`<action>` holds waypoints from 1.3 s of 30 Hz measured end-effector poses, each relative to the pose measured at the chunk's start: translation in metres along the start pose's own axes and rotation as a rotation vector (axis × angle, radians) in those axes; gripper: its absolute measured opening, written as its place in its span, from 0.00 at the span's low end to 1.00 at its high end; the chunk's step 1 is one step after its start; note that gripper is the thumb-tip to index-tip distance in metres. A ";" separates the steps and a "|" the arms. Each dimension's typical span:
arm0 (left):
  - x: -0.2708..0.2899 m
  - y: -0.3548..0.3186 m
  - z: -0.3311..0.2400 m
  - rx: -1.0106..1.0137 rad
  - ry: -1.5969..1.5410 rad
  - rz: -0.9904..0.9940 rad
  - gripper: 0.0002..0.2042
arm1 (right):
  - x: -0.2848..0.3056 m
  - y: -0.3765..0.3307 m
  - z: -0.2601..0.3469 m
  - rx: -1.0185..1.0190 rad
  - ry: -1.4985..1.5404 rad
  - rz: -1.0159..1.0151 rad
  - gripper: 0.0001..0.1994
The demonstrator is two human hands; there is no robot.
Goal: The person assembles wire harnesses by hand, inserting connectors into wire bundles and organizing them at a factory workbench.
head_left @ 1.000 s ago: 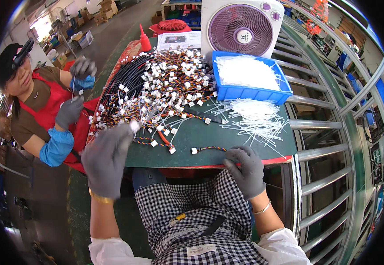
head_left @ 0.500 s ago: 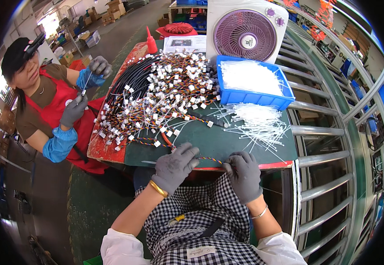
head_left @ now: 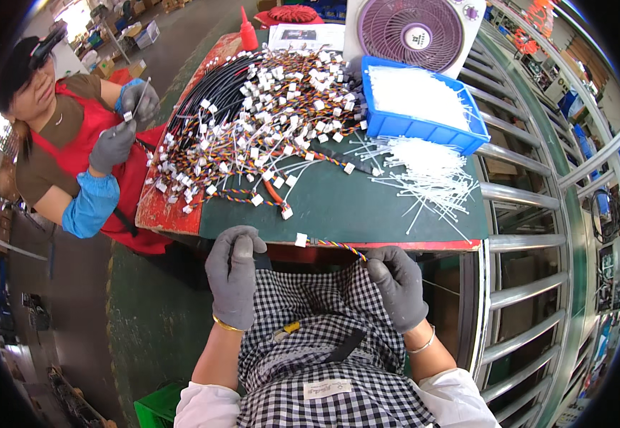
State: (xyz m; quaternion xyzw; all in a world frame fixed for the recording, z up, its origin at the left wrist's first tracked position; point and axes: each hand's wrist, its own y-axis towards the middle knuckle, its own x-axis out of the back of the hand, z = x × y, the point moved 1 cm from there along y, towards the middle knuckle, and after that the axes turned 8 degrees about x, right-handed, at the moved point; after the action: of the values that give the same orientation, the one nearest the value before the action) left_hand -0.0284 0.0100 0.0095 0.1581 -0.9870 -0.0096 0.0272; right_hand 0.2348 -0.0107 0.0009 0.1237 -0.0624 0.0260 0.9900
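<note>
My right hand (head_left: 398, 287), in a grey glove, pinches one end of a twisted multicolour wire cable (head_left: 341, 246). The cable stretches left along the table's front edge and ends in a white connector (head_left: 301, 240). To the left of that connector, apart from it, my gloved left hand (head_left: 231, 277) is raised just off the table edge. Its fingers are curled with the thumb against them; whatever they may hold is hidden. Beyond both hands lies a large heap of similar wire cables with white connectors (head_left: 288, 128), mixed with black cables (head_left: 210, 100).
A blue bin (head_left: 424, 131) of white cable ties stands at the right, with loose ties (head_left: 431, 175) before it. Behind are a purple fan (head_left: 413, 36) and a red bottle (head_left: 248, 32). A roller conveyor (head_left: 520, 242) runs along the right. A co-worker (head_left: 74, 143) works at the left.
My left hand has come off the cable and moved left and toward me. The cable's white connector end now shows. My right hand keeps its pinch. The view has shifted slightly.
</note>
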 end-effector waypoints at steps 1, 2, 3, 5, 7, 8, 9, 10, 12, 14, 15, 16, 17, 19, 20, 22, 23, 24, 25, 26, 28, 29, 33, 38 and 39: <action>0.002 -0.007 0.012 0.010 0.000 -0.012 0.13 | -0.006 -0.003 -0.003 -0.007 0.000 0.014 0.14; 0.000 -0.014 0.025 0.141 -0.047 0.075 0.15 | -0.011 -0.006 -0.007 0.010 0.005 0.003 0.15; -0.003 -0.020 0.032 0.273 -0.096 0.160 0.17 | -0.017 -0.010 -0.010 0.026 0.010 -0.008 0.15; -0.015 -0.030 0.037 0.238 -0.219 0.338 0.21 | -0.028 -0.015 -0.008 -0.016 0.065 0.035 0.16; -0.019 -0.036 0.027 0.452 -0.414 0.383 0.19 | -0.037 -0.027 -0.015 -0.074 0.090 0.051 0.15; -0.017 -0.035 0.023 0.462 -0.416 0.379 0.19 | -0.040 -0.033 -0.018 -0.164 0.189 0.065 0.15; -0.017 -0.032 0.020 0.456 -0.408 0.402 0.18 | -0.043 -0.038 -0.022 -0.171 0.186 0.068 0.15; -0.018 -0.029 0.019 0.448 -0.399 0.426 0.16 | -0.046 -0.042 -0.026 -0.278 0.253 0.096 0.14; -0.020 -0.026 0.021 0.388 -0.347 0.434 0.14 | -0.054 -0.044 -0.025 -0.433 0.403 0.127 0.13; -0.019 -0.026 0.023 0.327 -0.294 0.446 0.13 | -0.058 -0.049 -0.030 -0.472 0.398 0.159 0.15; -0.019 -0.026 0.025 0.355 -0.241 0.451 0.12 | -0.059 -0.050 -0.032 -0.507 0.395 0.195 0.16; -0.018 -0.026 0.026 0.382 -0.187 0.456 0.12 | -0.060 -0.050 -0.032 -0.526 0.421 0.199 0.16; -0.019 -0.025 0.031 0.385 -0.189 0.459 0.12 | -0.060 -0.049 -0.030 -0.529 0.419 0.196 0.16; -0.023 -0.023 0.040 0.272 -0.257 0.436 0.11 | -0.058 -0.044 -0.025 -0.527 0.370 0.273 0.16; -0.022 -0.024 0.042 0.274 -0.259 0.435 0.11 | -0.056 -0.042 -0.026 -0.530 0.368 0.274 0.16; -0.025 -0.024 0.042 0.362 -0.300 0.480 0.12 | -0.048 -0.037 -0.028 -0.483 0.267 0.366 0.15; -0.023 -0.023 0.039 0.365 -0.301 0.484 0.12 | -0.044 -0.032 -0.027 -0.486 0.266 0.362 0.15; -0.022 -0.022 0.029 0.495 -0.318 0.535 0.15 | -0.041 -0.025 -0.021 -0.398 0.230 0.306 0.16; -0.021 -0.022 0.024 0.627 -0.334 0.585 0.19 | -0.037 -0.019 -0.018 -0.311 0.193 0.250 0.16; -0.023 -0.024 0.026 0.649 -0.413 0.651 0.21 | -0.034 -0.015 -0.025 -0.127 0.062 0.239 0.18; -0.032 -0.031 0.028 0.615 -0.429 0.690 0.22 | -0.036 0.002 -0.007 0.012 -0.033 0.225 0.18; -0.036 -0.034 0.029 0.579 -0.444 0.723 0.23 | -0.036 0.010 0.002 0.154 -0.125 0.215 0.19; -0.035 -0.035 0.017 0.632 -0.301 0.764 0.26 | -0.024 0.025 0.001 0.165 -0.210 0.387 0.18; -0.027 -0.034 0.026 0.675 -0.240 0.879 0.23 | -0.017 0.020 -0.006 0.149 -0.169 0.344 0.17; -0.025 -0.032 0.024 0.742 -0.174 0.925 0.21 | -0.015 0.021 -0.008 0.178 -0.200 0.373 0.17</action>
State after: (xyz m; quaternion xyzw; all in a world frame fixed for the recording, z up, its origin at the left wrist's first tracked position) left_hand 0.0040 -0.0125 -0.0168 -0.2904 -0.8894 0.3357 -0.1095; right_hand 0.2195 0.0106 -0.0037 0.1990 -0.1794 0.2018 0.9421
